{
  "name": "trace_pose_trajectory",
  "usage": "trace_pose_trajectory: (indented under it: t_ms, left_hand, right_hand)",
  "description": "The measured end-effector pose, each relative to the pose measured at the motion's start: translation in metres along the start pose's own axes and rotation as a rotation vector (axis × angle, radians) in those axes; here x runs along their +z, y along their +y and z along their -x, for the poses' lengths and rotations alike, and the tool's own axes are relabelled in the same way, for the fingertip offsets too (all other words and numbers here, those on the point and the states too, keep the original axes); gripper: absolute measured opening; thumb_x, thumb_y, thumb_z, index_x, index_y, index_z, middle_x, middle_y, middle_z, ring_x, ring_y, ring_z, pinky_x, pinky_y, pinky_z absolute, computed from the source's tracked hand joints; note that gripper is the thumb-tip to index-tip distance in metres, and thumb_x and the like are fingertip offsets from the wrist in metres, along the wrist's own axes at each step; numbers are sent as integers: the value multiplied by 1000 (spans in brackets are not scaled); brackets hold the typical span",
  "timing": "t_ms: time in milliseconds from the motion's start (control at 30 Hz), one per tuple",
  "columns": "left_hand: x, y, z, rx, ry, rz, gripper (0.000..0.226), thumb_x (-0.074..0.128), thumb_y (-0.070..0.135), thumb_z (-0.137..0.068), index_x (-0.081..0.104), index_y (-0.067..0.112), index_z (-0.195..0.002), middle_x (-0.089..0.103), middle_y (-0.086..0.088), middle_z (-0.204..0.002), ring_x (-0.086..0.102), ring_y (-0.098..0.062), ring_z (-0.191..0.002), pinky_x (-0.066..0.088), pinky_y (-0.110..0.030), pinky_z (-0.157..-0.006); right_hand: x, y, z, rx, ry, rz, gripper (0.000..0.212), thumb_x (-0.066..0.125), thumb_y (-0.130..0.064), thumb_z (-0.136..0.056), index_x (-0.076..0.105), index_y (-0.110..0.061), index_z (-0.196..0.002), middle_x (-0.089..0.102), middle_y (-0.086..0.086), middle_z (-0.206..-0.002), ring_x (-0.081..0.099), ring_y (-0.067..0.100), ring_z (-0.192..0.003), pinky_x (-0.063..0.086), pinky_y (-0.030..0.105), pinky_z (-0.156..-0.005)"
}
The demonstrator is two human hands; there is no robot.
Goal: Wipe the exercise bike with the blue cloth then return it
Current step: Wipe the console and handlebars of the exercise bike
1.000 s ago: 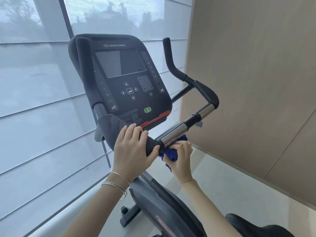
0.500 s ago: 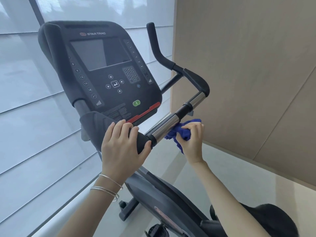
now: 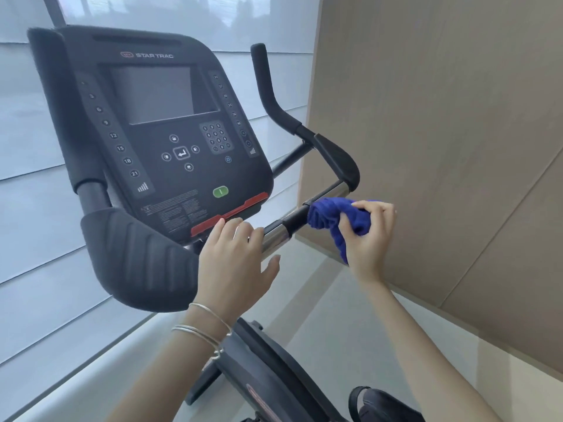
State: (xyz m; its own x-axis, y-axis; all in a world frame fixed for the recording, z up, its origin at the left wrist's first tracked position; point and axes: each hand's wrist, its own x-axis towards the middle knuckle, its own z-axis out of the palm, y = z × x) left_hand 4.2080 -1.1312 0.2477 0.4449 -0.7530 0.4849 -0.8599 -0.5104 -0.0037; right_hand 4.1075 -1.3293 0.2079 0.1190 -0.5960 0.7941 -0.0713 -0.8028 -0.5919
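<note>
— Head view first: what is your right hand (image 3: 367, 239) doing?
— Your right grip is pinched around the blue cloth (image 3: 332, 219), fingers curled over its bunched top, thumb beneath. A tail of the cloth hangs below your palm.
— And where does the cloth sit?
— It is pressed against the handlebar (image 3: 297, 222) of the exercise bike (image 3: 170, 141), on the black collar between the two chrome sections, just below the right elbow pad (image 3: 336, 161).
— Your left hand (image 3: 236, 263)?
— Its grip is spread: your fingers lie loosely over the bar near the red strip (image 3: 228, 216) at the console's lower edge, thumb out to the side and not wrapped around anything. Thin silver bangles (image 3: 202, 327) circle that wrist.
— What lies further out?
— The left elbow pad (image 3: 137, 257) sits beside your left hand. Above it the console shows a dark screen (image 3: 155, 95), a keypad (image 3: 216, 137) and a green button (image 3: 220, 191). An upright black horn grip (image 3: 265, 83) rises to the right of the console. Pale window blinds (image 3: 36, 208) stand behind the bike, and a tan panelled wall (image 3: 441, 117) lies to your right.
</note>
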Motion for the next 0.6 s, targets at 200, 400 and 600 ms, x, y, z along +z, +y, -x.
trace_pose_trajectory:
  t_ms: [200,400,600]
  left_hand:
    - [14,27,-35,-104,-7,-10,20,74,25,-70,69,9,-79,65,-6,-68,62,-28,-64,44,-31,-48]
    - [32,29,-45,-119,-11,10,25,56,36,-85,63,14,-97,63,-1,-88,59,-23,-83,43,-31,-58]
    - [38,32,-48,-96,-27,-46,29,51,42,-87,58,18,-102,60,1,-93,57,-21,-86,34,-30,-58]
  right_hand:
    - [30,4,-34,-325,-264,183,21,69,-24,-80,69,-17,-100,56,7,-102,56,26,-96,46,47,-84]
    - [47,25,-67,-108,-406,137,21,69,-20,-80,71,-13,-101,62,8,-104,56,25,-98,44,50,-91]
    - [45,29,-59,-133,-464,174,27,70,-33,-79,68,-15,-98,64,4,-108,55,22,-102,42,42,-96]
